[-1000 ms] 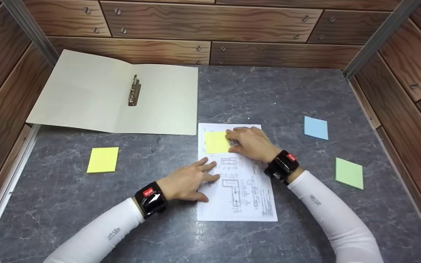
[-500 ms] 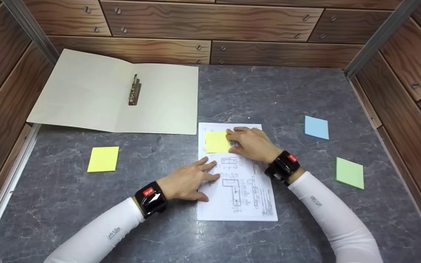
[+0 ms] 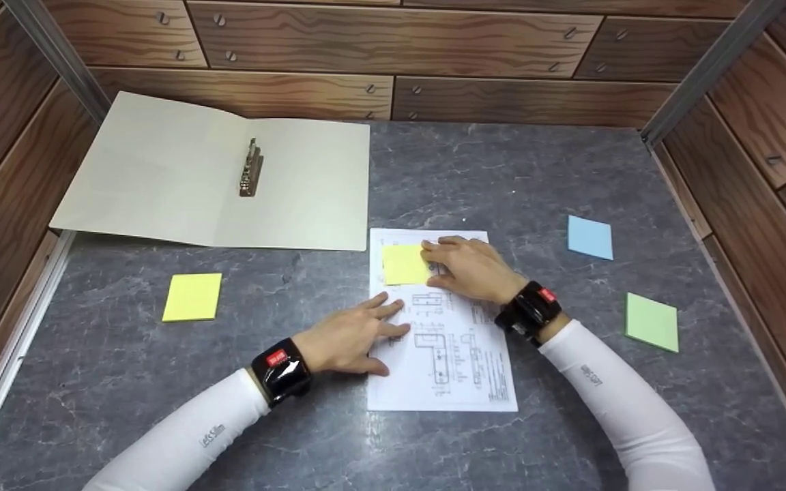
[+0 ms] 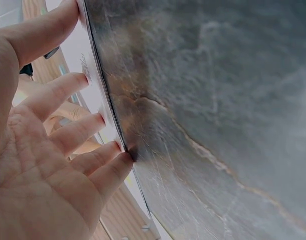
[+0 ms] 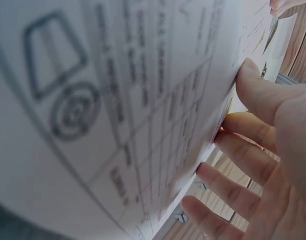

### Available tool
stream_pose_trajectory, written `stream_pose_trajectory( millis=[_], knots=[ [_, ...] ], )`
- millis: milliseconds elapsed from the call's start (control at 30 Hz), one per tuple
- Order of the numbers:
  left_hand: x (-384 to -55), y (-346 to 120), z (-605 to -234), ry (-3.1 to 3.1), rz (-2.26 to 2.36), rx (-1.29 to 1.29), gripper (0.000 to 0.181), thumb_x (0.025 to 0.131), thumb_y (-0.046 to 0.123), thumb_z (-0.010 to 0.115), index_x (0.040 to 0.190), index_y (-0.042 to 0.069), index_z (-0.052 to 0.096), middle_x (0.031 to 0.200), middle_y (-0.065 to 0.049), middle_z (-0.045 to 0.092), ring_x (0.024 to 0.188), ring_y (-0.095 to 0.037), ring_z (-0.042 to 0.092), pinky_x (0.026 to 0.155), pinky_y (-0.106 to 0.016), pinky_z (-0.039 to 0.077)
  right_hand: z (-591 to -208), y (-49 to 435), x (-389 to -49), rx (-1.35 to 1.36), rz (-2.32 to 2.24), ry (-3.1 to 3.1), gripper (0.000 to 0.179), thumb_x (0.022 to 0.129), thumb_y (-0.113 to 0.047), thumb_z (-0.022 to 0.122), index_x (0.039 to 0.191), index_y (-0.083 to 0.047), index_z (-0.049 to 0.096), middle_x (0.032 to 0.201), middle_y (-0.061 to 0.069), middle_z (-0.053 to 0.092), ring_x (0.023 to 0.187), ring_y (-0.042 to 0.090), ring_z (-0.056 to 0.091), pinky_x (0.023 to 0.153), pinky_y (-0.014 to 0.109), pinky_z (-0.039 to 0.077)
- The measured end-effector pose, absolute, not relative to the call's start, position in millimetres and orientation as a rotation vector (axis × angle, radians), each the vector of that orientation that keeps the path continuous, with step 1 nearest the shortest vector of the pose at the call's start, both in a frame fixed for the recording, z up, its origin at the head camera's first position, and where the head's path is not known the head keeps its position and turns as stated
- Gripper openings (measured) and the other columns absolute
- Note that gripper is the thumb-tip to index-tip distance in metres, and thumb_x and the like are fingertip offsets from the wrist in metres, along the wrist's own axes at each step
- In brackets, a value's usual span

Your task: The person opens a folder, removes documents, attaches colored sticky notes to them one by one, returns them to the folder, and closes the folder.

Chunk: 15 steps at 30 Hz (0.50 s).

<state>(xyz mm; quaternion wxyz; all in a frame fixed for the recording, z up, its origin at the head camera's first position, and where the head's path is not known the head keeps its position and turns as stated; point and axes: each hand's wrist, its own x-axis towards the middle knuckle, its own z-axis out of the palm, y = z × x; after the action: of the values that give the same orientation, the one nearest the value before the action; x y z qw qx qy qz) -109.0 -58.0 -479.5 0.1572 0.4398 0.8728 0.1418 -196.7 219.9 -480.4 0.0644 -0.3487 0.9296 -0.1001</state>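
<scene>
A stack of white sheets (image 3: 400,392) printed with technical drawings lies on the grey table. One yellow sticky note (image 3: 403,264) sits on its upper part. My right hand (image 3: 471,269) rests on the paper, its index fingertip at the note's right edge and the thumb just below that; the other fingers touch the sheet. In the right wrist view these fingers (image 5: 240,150) look fairly straight, pads on the page. Spread out on the stack's left edge, my left hand (image 3: 348,337) holds nothing. Its fingertips (image 4: 95,120) touch the paper's border in the left wrist view.
An opened cream folder (image 3: 304,184) with a metal clip (image 3: 251,170) lies at the back left. A yellow sticky-note pad (image 3: 192,297) is at left. Blue (image 3: 589,237) and green sticky-note pads (image 3: 651,322) lie at right. Wood-patterned walls (image 3: 393,41) enclose the table.
</scene>
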Motion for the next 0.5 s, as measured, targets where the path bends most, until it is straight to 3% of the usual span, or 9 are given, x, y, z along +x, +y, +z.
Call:
stream_pose_trajectory(
  millis=[133, 500],
  knots=[
    [-109, -58, -480, 2.490, 0.425, 1.243, 0.077, 0.086, 0.044, 0.083, 0.151, 0.016, 0.054, 0.165, -0.018, 0.030, 0.152, -0.044, 0.026, 0.118, -0.055, 0.035, -479, 231, -196, -1.084, -0.311, 2.777, 0.060, 0.099, -0.039, 0.071, 0.149, -0.010, 0.057, 0.159, 0.009, 0.046, 0.146, 0.038, 0.042, 0.114, 0.059, 0.041],
    [-108, -59, -481, 2.499, 0.462, 1.216, 0.077, 0.084, 0.043, 0.085, 0.150, 0.017, 0.056, 0.165, -0.017, 0.031, 0.153, -0.042, 0.026, 0.115, -0.054, 0.040, -478, 274, -205, -0.888, -0.484, 2.872, 0.066, 0.096, -0.043, 0.073, 0.148, -0.005, 0.057, 0.154, 0.018, 0.051, 0.141, 0.040, 0.048, 0.113, 0.060, 0.041]
  ],
)
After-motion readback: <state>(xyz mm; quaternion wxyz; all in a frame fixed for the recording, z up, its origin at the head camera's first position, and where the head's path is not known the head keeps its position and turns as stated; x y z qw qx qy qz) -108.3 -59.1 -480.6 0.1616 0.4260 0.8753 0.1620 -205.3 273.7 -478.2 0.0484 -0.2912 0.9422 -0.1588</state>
